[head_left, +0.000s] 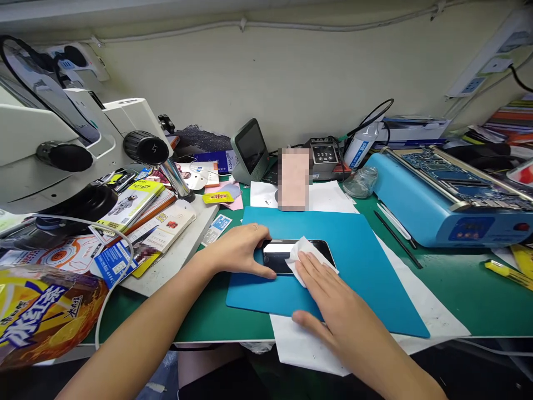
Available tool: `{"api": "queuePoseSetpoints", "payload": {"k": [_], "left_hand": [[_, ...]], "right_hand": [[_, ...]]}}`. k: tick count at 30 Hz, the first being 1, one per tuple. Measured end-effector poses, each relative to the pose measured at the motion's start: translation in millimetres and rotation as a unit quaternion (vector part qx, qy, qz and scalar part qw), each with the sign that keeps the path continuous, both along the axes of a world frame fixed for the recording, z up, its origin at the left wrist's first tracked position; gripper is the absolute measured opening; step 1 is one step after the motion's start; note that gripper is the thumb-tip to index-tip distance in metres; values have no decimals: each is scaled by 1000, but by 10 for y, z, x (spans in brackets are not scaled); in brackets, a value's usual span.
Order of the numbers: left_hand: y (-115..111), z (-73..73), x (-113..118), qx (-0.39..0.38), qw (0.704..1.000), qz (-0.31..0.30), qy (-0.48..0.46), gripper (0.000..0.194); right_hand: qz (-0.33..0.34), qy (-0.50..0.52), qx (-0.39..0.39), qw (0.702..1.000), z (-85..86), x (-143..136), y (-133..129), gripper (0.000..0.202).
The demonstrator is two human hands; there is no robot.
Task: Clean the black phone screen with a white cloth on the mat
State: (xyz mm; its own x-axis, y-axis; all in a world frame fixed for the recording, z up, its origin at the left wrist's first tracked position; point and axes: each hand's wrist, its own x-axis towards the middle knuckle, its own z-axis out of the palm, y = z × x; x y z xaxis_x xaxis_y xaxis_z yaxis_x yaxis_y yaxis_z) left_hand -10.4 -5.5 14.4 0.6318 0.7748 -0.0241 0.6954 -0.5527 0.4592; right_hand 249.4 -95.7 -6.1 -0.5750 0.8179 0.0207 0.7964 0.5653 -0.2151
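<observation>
A smartphone (277, 256) with a dark, glossy screen lies face up, lengthwise across a blue mat (353, 244). My left hand (237, 250) grips its left end, with the thumb along the near edge and the fingers at the far edge. On the right part of the screen, my right hand (328, 294) presses a white wipe (303, 247) under its flattened fingers, the thumb held out to the side. The wipe and fingers cover part of the screen.
A white microscope (137, 128) stands at left over booklets (133, 205), near a drink bottle (50, 311). Behind the mat are a grey display device (250, 150) and a glass jar (361, 182). A blue heating station (425, 205) bearing circuit boards sits right, beside a black pen-like tool (397, 239).
</observation>
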Motion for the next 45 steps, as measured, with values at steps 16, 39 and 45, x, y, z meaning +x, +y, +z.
{"api": "queuePoseSetpoints", "payload": {"k": [16, 39, 45], "left_hand": [[-12, -16, 26, 28, 1000, 0, -3, 50], [3, -1, -13, -4, 1000, -2, -9, 59], [11, -11, -11, 3, 1000, -5, -2, 59]], "right_hand": [[63, 43, -1, 997, 148, -469, 247, 77], [29, 34, -8, 999, 79, -59, 202, 61], [3, 30, 18, 999, 57, -97, 253, 66]]}}
